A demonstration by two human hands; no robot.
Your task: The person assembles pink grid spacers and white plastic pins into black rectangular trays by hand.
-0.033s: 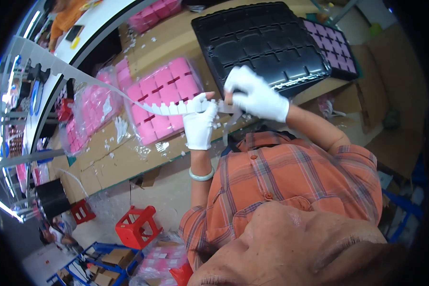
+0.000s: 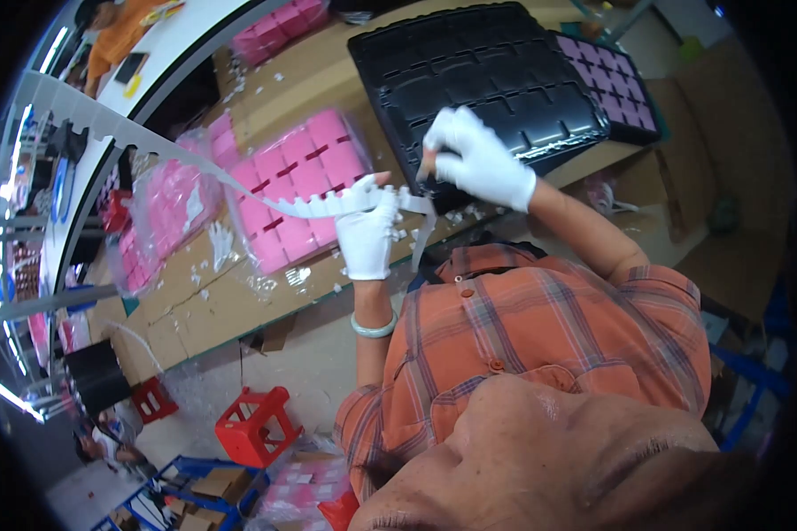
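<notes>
A long white notched strip (image 2: 239, 186) runs from the upper left down to both hands. My left hand (image 2: 367, 234), in a white glove with a pale bangle on the wrist, is closed around the strip. My right hand (image 2: 480, 159), also gloved in white, pinches the strip's near end just over the front edge of a black compartment tray (image 2: 469, 62). A short loose tail of the strip hangs down between the hands. A clear bag of pink foam blocks (image 2: 297, 173) lies on the cardboard-covered table, just left of my left hand.
A purple grid tray (image 2: 615, 84) sits right of the black tray. More bags of pink blocks (image 2: 173, 208) lie further left, with white scraps scattered over the cardboard (image 2: 212, 301). A red stool (image 2: 257, 429) and blue crates stand on the floor below the table edge.
My right hand has lifted slightly toward the black tray, pulling the strip's end with it. My left hand keeps its grip in about the same place.
</notes>
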